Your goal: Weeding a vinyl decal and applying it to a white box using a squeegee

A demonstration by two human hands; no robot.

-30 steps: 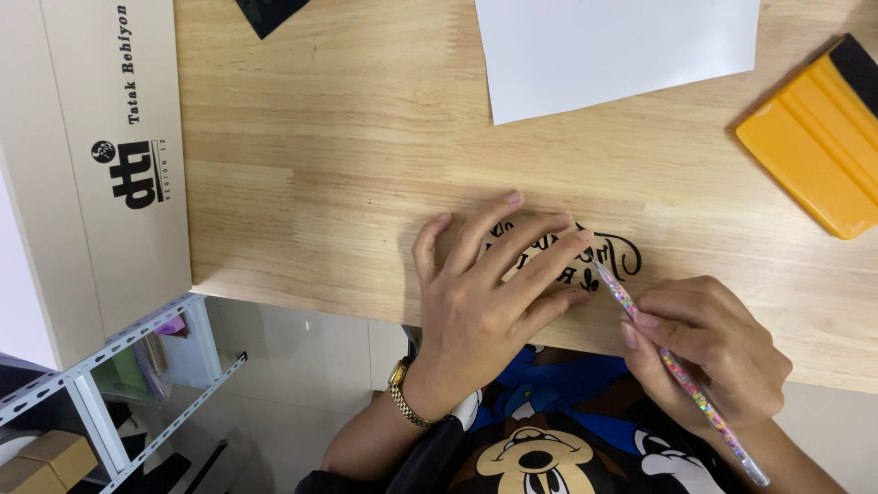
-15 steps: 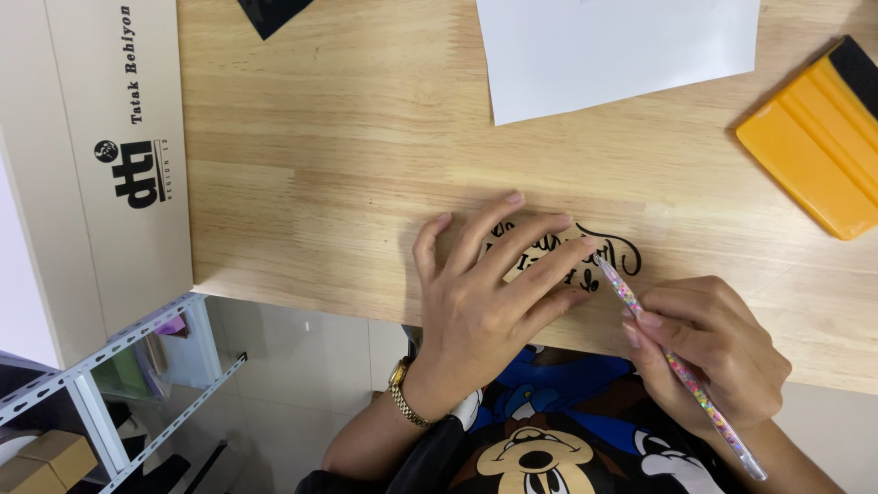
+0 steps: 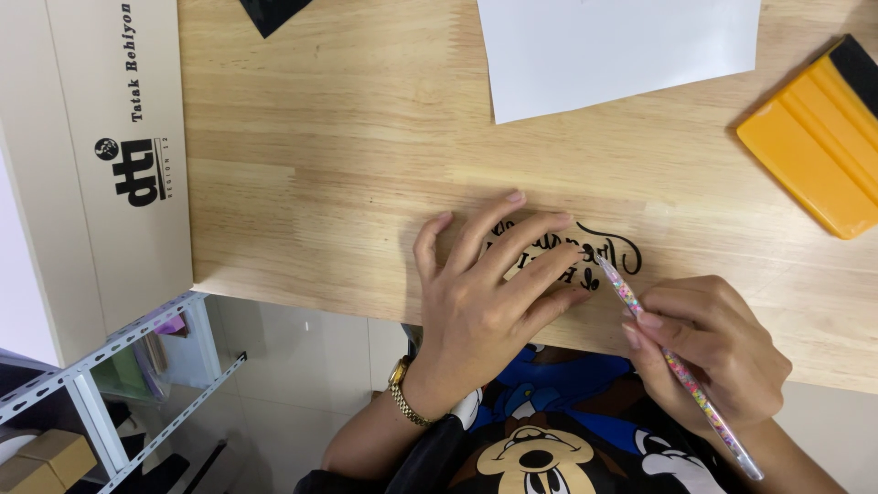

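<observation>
- Left hand (image 3: 489, 297) lies flat, fingers spread, gripping nothing, pinning the black script decal (image 3: 599, 252) against the wooden table (image 3: 347, 155) near its front edge.
- Right hand (image 3: 709, 352) pinches a speckled pen-like tool (image 3: 672, 366), tip apparently touching the lettering.

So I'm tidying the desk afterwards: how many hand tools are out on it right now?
2. A yellow squeegee lies at the right edge of the wooden table; a thin speckled pen tool is in the right hand, tip at the black lettering. More may lie outside the view.

blk lettering (image 3: 585, 252), speckled pen (image 3: 677, 366), yellow squeegee (image 3: 814, 142)
</observation>
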